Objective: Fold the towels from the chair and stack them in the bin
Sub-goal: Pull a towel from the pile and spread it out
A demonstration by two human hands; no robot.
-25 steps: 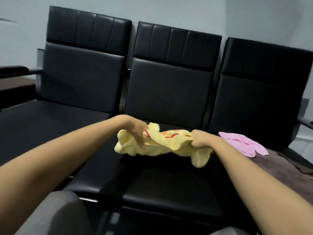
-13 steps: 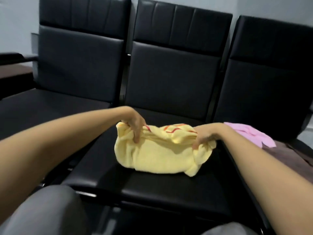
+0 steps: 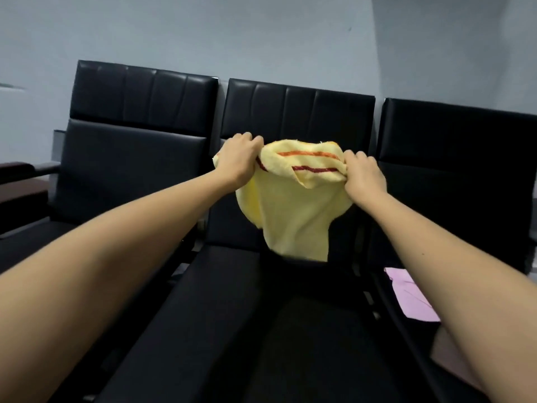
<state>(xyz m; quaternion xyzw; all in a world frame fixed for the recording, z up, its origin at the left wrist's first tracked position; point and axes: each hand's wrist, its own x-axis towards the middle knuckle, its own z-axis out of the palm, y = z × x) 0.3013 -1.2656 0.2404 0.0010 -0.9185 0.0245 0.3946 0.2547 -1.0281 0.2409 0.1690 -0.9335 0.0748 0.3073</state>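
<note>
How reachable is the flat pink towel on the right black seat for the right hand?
Probably not yet: the right hand grips the raised yellow striped towel with the left hand. The pink towel lies uncovered below its forearm; nothing else blocks it.

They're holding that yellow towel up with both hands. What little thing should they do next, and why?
Probably draw the hands apart. The left hand and right hand each grip the top edge of the yellow towel, but it is bunched between them and hangs crumpled above the middle seat. Stretching it flat would likely make the first fold easier.
</note>
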